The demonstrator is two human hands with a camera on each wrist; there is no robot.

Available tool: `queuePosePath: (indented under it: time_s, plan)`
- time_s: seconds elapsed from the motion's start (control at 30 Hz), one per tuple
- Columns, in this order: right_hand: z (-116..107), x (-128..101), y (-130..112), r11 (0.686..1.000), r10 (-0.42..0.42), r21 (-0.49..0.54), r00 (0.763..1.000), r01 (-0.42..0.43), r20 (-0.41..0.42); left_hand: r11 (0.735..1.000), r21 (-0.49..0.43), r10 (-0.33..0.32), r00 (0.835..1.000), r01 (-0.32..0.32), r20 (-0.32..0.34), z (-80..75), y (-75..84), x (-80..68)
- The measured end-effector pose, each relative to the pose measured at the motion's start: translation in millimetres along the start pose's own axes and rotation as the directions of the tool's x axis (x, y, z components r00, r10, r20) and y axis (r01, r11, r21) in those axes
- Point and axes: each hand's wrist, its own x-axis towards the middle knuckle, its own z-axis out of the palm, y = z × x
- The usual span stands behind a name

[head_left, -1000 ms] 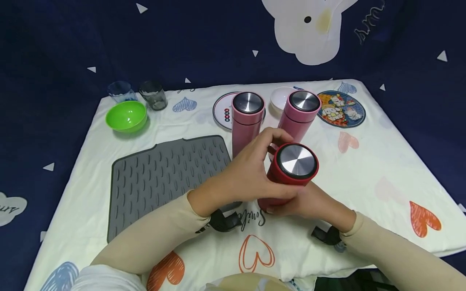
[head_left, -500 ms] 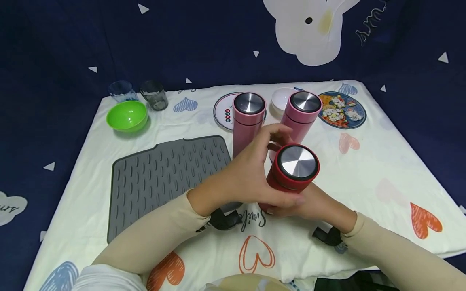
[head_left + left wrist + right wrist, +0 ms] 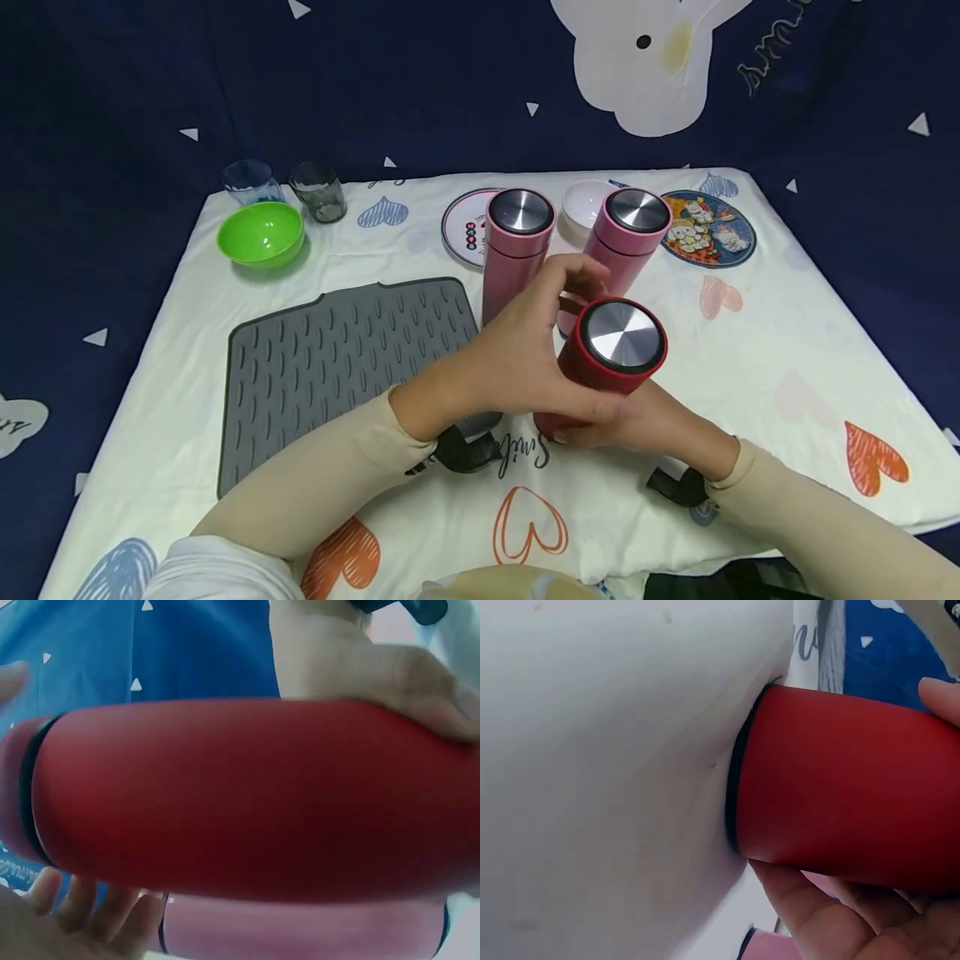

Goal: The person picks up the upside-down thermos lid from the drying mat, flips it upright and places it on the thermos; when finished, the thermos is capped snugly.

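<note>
A red thermos bottle [image 3: 592, 367] with a black-rimmed steel top stands between both hands near the middle of the table. My left hand [image 3: 517, 358] curls round its upper part, thumb in front and fingers behind. Lower down, my right hand [image 3: 637, 423] grips the body; in the right wrist view the black-edged base meets white cloth. The left wrist view has the red bottle [image 3: 240, 802] across it, with left fingers [image 3: 112, 915] below its lid end. Just behind stand two pink thermos bottles [image 3: 516, 258] [image 3: 626, 246], the right one partly hidden by my left fingers.
A grey ridged mat [image 3: 337, 375] lies left of the bottles. Behind it are a green bowl [image 3: 262, 236], a blue glass [image 3: 251, 182] and a dark glass [image 3: 318, 193]. Toward the back stand a white bowl [image 3: 581, 204] and a patterned round mat [image 3: 712, 229].
The head view has shifted slightly. Both hands keep nearly the same hold on the red thermos bottle, whose top appears a little further right.
</note>
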Motion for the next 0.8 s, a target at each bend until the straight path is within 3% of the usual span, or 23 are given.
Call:
queuePosePath:
  time_s: [0.2, 0.3, 0.47, 0.63, 0.73, 0.8]
  plan:
    - [0.3, -1.6, -0.4, 0.999, -0.001, -0.039, 1.000, 0.000, -0.004, 0.999, 0.040, -0.023, 0.999, 0.021, 0.043, -2.7, 1.5, 0.1]
    - [-1.8, -1.2, -0.6, 0.997, -0.004, -0.083, 1.000, 0.003, -0.008, 0.998, 0.058, -0.027, 1.000, 0.026, 0.014, 0.0, 2.0, 0.9]
    - [-1.6, -1.8, 2.3, 0.996, -0.019, -0.087, 1.000, 0.017, -0.020, 1.000, -0.031, 0.002, 1.000, -0.002, 0.011, 1.5, -2.2, 2.1]
    - [-0.9, -3.1, 4.1, 0.996, 0.001, -0.084, 1.000, -0.003, -0.029, 0.997, -0.056, -0.055, 0.997, 0.058, 0.049, -1.4, -1.5, 4.4]
    - [-0.7, -4.0, 4.4, 0.997, 0.003, -0.083, 1.000, -0.005, -0.030, 0.986, -0.110, -0.110, 0.988, 0.122, 0.108, -3.4, 0.8, 7.1]
    - [0.2, -5.5, 4.2, 0.999, 0.012, -0.052, 1.000, -0.014, -0.028, 0.983, -0.086, -0.150, 0.980, 0.162, 0.130, -2.5, 2.3, 7.8]
